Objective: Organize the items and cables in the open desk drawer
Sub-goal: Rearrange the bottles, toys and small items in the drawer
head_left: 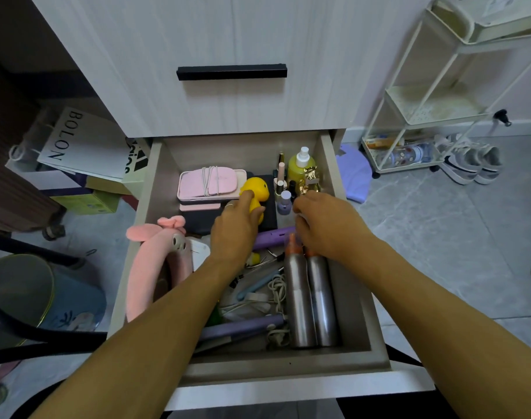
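The open drawer (353, 303) holds many items. My left hand (235, 228) grips a yellow rubber duck (256, 190) that stands on a dark flat case (271, 219). My right hand (324, 225) hovers with curled fingers over small bottles at the back right, near a lilac nail polish bottle (284, 202); what its fingertips touch is hidden. Two silver spray bottles (311, 300) lie along the right side. A purple bar (271, 238) lies under both hands. White cables (278, 293) tangle mid-drawer. A pink plush (155, 261) fills the left.
Pink cases (210, 184) wrapped with a white cord lie at the back left, and a yellow spray bottle (302, 164) with a gold figure (311, 179) at the back right. A closed drawer front (231, 71) rises above. Bags stand left, a white cart (409, 116) and shoes right.
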Demonstrator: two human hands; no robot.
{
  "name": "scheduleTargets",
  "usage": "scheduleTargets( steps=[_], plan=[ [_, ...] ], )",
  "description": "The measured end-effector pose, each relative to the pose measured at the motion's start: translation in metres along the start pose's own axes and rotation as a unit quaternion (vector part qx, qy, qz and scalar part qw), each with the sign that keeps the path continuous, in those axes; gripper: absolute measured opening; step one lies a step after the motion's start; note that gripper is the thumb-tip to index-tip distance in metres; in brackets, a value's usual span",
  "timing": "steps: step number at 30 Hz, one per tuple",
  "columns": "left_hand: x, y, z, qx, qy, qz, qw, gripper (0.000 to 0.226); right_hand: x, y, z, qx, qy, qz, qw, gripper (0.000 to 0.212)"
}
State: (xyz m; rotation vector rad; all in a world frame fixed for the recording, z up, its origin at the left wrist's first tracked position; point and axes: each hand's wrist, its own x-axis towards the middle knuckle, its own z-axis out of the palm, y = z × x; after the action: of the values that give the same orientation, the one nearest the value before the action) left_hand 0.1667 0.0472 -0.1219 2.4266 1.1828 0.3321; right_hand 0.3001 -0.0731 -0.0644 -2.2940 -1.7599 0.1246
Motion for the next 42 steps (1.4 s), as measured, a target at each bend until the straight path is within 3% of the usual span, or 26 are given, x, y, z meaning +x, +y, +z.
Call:
scheduleTargets(
  steps=[3,6,10,14,22,28,32,36,39,42],
  plan=[
    [-0.004,-0.001,0.004,0.008,-0.026,0.020,0.999,0.045,-0.004,0.005,-0.001,-0.016,-0.017,-0.042,0.999,0.013],
    [-0.007,-0.002,0.009,0.004,-0.065,0.028,0.997,0.061,-0.003,0.004,0.001,-0.032,-0.007,-0.032,0.999,0.010],
    [-0.001,0.004,0.003,-0.089,-0.017,0.030,0.995,0.057,-0.003,0.000,0.003,-0.033,0.009,-0.026,0.999,0.009],
    [0.013,0.018,0.001,-0.106,-0.024,0.029,0.994,0.052,-0.005,-0.001,0.003,-0.017,0.022,-0.009,1.000,0.007],
    [0.030,0.019,0.012,0.040,-0.023,0.017,0.999,0.051,-0.006,-0.001,-0.002,-0.023,0.023,-0.018,0.999,0.012],
    [0.015,0.013,0.001,0.022,-0.030,0.004,0.999,0.060,-0.011,-0.003,-0.001,-0.031,-0.003,-0.013,0.999,0.016],
    [-0.014,0.003,-0.027,0.035,-0.123,0.023,0.991,0.041,-0.022,-0.023,0.000,0.004,-0.032,0.017,0.999,0.018],
    [-0.044,-0.010,-0.065,0.195,-0.258,0.048,0.945,0.027,-0.031,-0.048,0.013,0.092,-0.125,0.065,0.986,0.016],
    [-0.064,-0.013,-0.087,0.329,-0.338,0.075,0.878,0.024,-0.040,-0.054,0.025,0.103,-0.177,0.095,0.974,0.015],
    [-0.067,-0.008,-0.100,0.396,-0.457,0.034,0.795,0.036,-0.048,-0.059,0.026,0.127,-0.188,0.090,0.970,0.016]
  ],
)
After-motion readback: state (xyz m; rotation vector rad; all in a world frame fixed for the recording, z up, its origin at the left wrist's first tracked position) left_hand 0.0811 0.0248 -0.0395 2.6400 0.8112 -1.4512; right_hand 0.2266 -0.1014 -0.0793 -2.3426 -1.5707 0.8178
